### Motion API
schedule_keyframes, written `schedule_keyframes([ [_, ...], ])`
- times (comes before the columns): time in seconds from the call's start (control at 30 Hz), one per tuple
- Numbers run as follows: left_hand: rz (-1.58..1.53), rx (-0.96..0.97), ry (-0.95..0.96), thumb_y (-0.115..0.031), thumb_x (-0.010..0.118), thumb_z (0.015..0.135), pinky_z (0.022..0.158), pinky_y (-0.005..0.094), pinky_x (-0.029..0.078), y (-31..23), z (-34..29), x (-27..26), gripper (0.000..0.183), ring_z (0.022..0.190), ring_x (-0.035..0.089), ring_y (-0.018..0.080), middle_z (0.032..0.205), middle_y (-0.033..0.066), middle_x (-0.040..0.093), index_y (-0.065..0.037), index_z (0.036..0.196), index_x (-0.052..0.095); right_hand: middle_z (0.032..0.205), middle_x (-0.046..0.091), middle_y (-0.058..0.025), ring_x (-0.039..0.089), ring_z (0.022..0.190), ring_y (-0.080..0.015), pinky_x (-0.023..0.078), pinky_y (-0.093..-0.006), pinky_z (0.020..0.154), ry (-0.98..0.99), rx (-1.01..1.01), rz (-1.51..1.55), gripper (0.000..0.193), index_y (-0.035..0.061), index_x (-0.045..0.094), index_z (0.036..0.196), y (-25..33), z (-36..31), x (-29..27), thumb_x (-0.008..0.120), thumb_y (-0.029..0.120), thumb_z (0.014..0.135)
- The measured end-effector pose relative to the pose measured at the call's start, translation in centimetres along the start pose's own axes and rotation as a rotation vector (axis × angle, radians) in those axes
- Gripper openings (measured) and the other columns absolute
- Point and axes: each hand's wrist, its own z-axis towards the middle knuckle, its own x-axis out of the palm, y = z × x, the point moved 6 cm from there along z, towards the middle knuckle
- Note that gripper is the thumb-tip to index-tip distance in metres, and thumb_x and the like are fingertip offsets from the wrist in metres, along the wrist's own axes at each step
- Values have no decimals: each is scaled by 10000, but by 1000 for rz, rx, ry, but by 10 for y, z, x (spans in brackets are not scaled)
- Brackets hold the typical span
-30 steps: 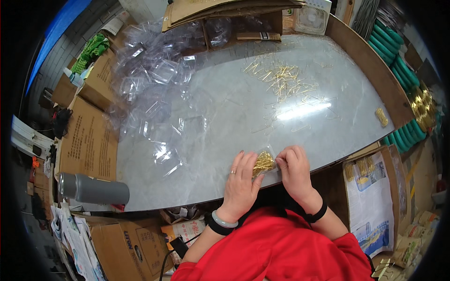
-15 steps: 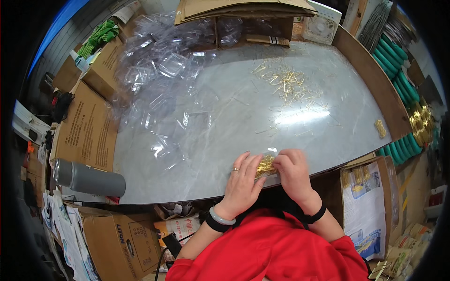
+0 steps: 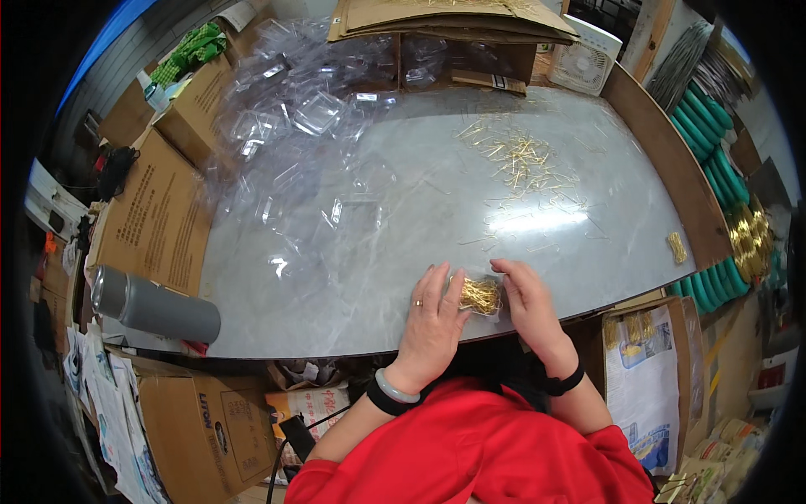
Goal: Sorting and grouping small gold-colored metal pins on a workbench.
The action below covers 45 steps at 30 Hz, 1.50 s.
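Observation:
A small clump of gold wire hooks (image 3: pixel 480 296), in what looks like a clear plastic box, sits at the near edge of the table. My left hand (image 3: pixel 433 315) grips its left end, index finger at the far side and thumb at the near side. Just right of the clump, my right hand (image 3: pixel 531 304) has its fingers extended and apart, with nothing visible in them. Farther up the table lies a loose scatter of gold hooks (image 3: pixel 525 160).
Clear plastic boxes (image 3: pixel 315 118) are heaped at the left and back of the grey table (image 3: pixel 378 277). A grey bottle (image 3: pixel 159 311) lies at the near left, beside a cardboard box (image 3: pixel 159 214). One gold bundle (image 3: pixel 676 248) rests at the right. A white fan (image 3: pixel 585 55) stands behind.
My right hand has come off the hooks and its fingers have opened to the right, uncovering the clump. My left hand stays at the left end. The view has shifted slightly.

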Motion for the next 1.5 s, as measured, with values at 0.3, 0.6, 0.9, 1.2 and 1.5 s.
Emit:
schedule_keyframes([
  [0.3,-42,-47,87,-62,616,971,1104,482,424,3,3,3,580,1350,461,442,1508,238,423,5,1505,402,1241,576,-128,622,946,-240,535,-350,839,84,34,99,443,29,585,1319,12,-13,-2,708,1,894],
  [0.6,25,-118,-161,-109,642,975,1003,437,476,4,-3,-13,530,1236,543,406,1369,256,512,4,1452,440,1059,590,-110,611,871,-199,517,-320,770,128,134,182,378,17,616,1258,-6,-8,-6,709,-6,892],
  [0.9,-127,-178,46,-278,682,962,946,465,477,14,-2,-4,423,1136,583,408,1250,221,590,22,1244,588,778,665,-79,617,639,-111,496,-269,592,-121,407,225,238,-14,617,1111,4,-41,8,708,41,899],
  [1.2,-5,-12,39,-368,784,884,1092,481,435,4,-8,1,709,1341,496,422,1427,231,522,39,1396,512,857,704,-90,654,642,-140,513,-278,587,-166,303,63,149,19,694,1045,4,-31,-14,729,70,910],
  [1.5,-81,-35,27,-268,829,840,1098,468,440,5,-7,-2,661,1335,505,407,1412,204,531,10,1363,536,942,619,-81,614,879,-295,505,-372,774,-125,-53,8,124,44,659,972,12,-7,-12,720,9,870],
])
